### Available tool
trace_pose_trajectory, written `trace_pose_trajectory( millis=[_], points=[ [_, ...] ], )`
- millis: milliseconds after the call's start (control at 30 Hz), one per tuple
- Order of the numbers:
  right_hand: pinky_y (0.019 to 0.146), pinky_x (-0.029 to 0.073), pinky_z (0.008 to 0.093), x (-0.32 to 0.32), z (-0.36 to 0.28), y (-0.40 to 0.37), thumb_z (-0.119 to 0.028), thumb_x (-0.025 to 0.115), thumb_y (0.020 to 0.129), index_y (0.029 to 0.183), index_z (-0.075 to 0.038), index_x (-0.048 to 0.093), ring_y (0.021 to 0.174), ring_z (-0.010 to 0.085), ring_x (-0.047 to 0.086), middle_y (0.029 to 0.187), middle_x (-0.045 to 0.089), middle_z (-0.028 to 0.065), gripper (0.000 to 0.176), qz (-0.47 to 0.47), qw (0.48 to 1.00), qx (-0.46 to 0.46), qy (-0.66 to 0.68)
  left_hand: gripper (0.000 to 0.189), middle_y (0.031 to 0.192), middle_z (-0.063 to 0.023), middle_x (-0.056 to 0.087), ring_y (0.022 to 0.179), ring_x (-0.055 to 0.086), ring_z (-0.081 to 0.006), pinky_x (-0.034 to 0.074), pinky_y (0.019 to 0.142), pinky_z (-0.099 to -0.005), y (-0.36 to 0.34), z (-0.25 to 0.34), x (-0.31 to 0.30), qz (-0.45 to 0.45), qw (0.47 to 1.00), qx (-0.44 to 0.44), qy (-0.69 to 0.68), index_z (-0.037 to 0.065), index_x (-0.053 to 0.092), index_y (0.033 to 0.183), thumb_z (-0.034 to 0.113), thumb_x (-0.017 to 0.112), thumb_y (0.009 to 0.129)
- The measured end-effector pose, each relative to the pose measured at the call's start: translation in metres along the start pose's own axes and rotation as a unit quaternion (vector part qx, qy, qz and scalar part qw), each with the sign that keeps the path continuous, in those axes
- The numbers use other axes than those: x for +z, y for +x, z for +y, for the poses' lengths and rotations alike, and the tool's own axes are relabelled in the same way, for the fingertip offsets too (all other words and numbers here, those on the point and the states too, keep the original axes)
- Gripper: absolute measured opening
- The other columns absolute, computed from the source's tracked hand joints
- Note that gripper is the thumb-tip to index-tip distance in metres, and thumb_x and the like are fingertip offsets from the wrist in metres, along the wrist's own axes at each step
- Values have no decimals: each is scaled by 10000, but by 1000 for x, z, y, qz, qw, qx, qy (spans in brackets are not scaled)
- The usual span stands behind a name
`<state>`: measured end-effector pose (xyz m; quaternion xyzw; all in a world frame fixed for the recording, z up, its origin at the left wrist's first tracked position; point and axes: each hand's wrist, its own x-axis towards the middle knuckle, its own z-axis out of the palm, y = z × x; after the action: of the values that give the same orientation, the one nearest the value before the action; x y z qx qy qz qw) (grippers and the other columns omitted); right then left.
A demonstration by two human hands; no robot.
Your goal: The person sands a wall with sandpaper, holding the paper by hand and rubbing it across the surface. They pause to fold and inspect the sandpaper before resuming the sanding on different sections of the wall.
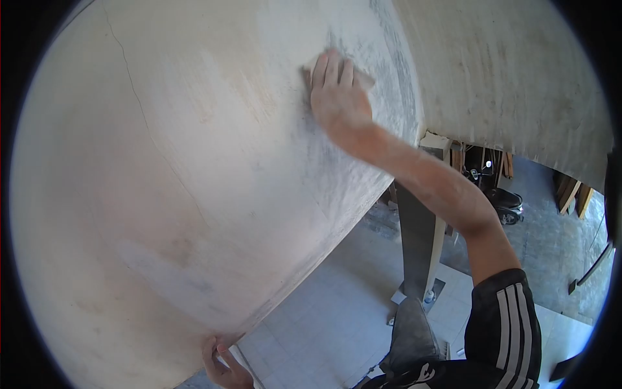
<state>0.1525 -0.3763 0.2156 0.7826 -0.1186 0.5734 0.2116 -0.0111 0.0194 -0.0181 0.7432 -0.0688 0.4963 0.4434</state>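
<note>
My right hand point(340, 97) lies pressed against the pale plastered wall point(214, 129), fingers together and pointing up. Beneath the fingers is a brownish sheet that looks like sandpaper point(365, 80), its corners showing on both sides. Grey smudges and streaks cover the plaster around it. Down at the bottom of the view, my left hand point(227, 368) grips the lower edge of the same wall, with fingers curled at the edge. Part of that hand is cut off by the frame.
Another plastered surface point(505, 65) meets the wall at the upper right. A grey pillar point(418, 240) rises from the tiled floor point(311, 305) far below. A parked motorbike point(505, 200) and wooden boards point(570, 194) are at the right. A thin crack point(137, 97) runs down the plaster.
</note>
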Motion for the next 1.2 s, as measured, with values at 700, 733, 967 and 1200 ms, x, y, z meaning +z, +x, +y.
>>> trace_pose_trajectory(
  millis=[700,733,967,1200],
  points=[
    [686,596,431,-33,-29,-28,-138,565,912,1394,163,310,1170,450,557,1379,430,349,623,-62,987,-97,-116,214,1073,-169,619,1004,603,-247,469,906,-337,-1,2,-4,-36,998,43,1,-72,572,1099,100,552,973],
    [715,592,446,-27,-21,-25,-134,569,902,1391,152,324,1207,454,529,1396,412,342,617,-54,989,-120,-68,211,1073,-170,618,1000,604,-246,470,904,-337,1,2,0,-34,999,37,1,-71,574,1097,98,552,973],
    [702,594,415,1,-20,-7,-76,583,847,1318,155,418,1040,367,609,1359,451,345,550,-8,997,6,-73,194,1062,-171,621,973,606,-237,474,885,-330,-3,7,-4,-33,999,37,16,-65,585,1085,87,554,968],
    [747,577,425,-7,2,15,-28,586,839,1333,166,399,1106,395,571,1366,424,366,562,-129,990,40,29,200,1040,-160,622,976,605,-244,472,891,-341,-2,18,-3,-38,998,16,56,-67,593,1086,86,566,961]
  ],
)
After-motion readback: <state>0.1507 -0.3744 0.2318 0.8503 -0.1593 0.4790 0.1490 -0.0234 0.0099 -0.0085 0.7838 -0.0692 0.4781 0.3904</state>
